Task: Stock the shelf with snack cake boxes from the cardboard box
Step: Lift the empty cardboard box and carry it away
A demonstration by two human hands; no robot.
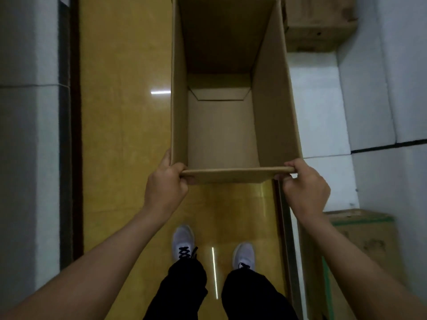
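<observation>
Head view: left hand (165,181) and right hand (303,182) gripping near flap (227,175) of open cardboard box (275,107), fingers curling around its ends, above yellow floor (124,125).

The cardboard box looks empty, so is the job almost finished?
Probably close. Done: the cardboard box shows only its bare bottom, no snack cake boxes inside. In hand: the left hand and right hand grip its near flap at the two corners. Left: unclear, since no shelf is in view; two other cartons sit on the right.
</observation>
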